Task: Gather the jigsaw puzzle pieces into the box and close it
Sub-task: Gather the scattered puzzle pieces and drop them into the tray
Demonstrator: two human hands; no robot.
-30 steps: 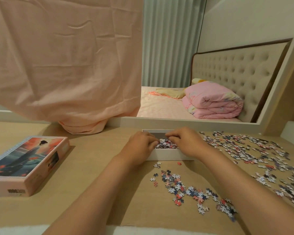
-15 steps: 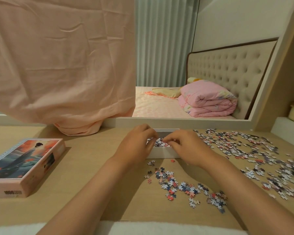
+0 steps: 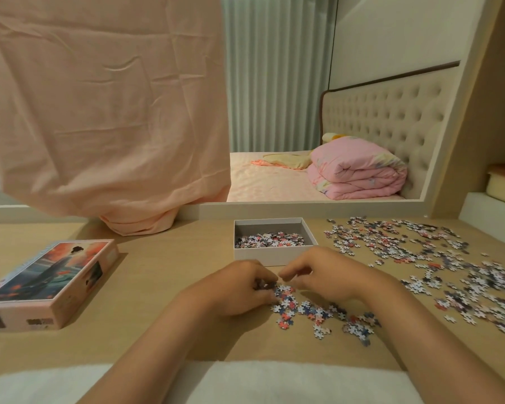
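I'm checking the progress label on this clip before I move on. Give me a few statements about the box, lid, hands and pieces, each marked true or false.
1. The white box holds puzzle pieces. True.
2. The lid sits on the box. False: it lies on the table to the left, apart from the box.
3. The left hand and right hand are inside the box. False: both are at the small pile in front of it.
4. Many loose pieces lie spread on the table to the right of the box. True.
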